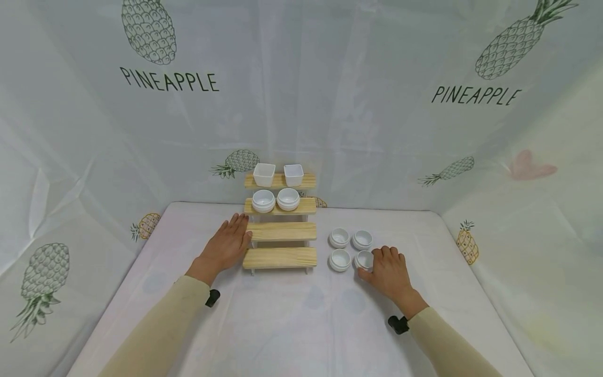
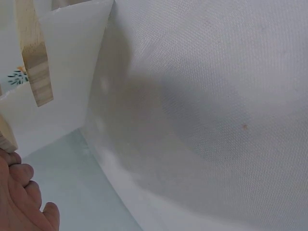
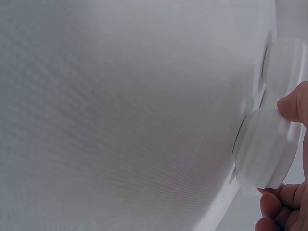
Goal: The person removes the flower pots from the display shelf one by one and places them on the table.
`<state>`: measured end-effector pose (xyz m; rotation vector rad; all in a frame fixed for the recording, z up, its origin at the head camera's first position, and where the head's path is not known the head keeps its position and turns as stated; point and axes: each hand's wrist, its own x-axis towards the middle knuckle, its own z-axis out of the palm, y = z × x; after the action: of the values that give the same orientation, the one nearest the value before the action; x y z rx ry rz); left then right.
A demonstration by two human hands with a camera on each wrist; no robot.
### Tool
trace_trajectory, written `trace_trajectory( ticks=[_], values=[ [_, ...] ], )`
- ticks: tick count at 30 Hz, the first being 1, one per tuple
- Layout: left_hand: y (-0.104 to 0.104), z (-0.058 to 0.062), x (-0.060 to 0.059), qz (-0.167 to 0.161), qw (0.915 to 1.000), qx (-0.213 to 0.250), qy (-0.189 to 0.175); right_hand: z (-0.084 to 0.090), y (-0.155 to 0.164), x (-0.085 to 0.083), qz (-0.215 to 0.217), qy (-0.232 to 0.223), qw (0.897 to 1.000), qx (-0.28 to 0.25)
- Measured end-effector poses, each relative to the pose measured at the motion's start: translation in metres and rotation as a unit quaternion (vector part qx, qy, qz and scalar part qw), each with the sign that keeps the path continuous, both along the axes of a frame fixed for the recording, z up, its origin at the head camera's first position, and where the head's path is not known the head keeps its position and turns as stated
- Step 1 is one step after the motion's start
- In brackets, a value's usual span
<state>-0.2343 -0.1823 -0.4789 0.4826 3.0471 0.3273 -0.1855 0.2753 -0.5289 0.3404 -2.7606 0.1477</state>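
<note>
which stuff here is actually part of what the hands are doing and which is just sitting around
In hand:
- right hand grips the near right small white bowl
- left hand rests against the wooden tiered shelf
- three other small bowls in the same group

Just sitting:
- two round bowls and two square bowls on the upper tiers
- pineapple backdrop

four cups (image 1: 350,248) right of stepped rack (image 1: 280,230)
</note>
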Motion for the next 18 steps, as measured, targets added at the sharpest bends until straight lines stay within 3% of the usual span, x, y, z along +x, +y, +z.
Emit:
trace_trajectory(
  ticks=[18],
  values=[
    [-0.0014, 0.0002, 0.0013, -0.002, 0.9999, 0.004, 0.010, 0.0000, 0.0000, -0.0030, -0.004, -0.009, 1.000, -0.003]
  ],
)
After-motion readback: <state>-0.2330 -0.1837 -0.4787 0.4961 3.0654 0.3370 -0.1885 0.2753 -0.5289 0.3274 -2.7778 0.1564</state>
